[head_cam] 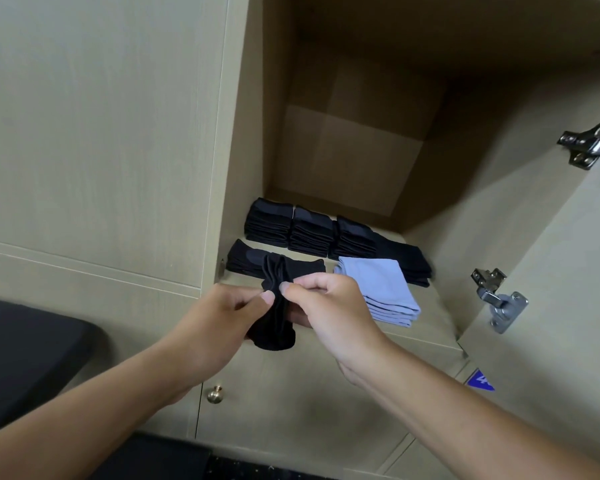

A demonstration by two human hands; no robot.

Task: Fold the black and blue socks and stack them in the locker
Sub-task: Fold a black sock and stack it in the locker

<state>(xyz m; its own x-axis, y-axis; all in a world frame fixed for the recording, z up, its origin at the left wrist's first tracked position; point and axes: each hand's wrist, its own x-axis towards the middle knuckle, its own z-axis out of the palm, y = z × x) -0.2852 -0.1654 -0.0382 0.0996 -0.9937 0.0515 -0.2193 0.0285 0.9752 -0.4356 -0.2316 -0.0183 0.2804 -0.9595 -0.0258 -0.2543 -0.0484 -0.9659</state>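
left hand and right hand both pinch 1 bunched black sock between thumb and fingers, held just in front of the locker shelf front edge. on the shelf: 3 black stacks in a row toward the back, 1 black stack at the front left, blue stack at the front right. locker door stands open, right.

Left hand, right hand pinching, apparently thumb-to-thumb.
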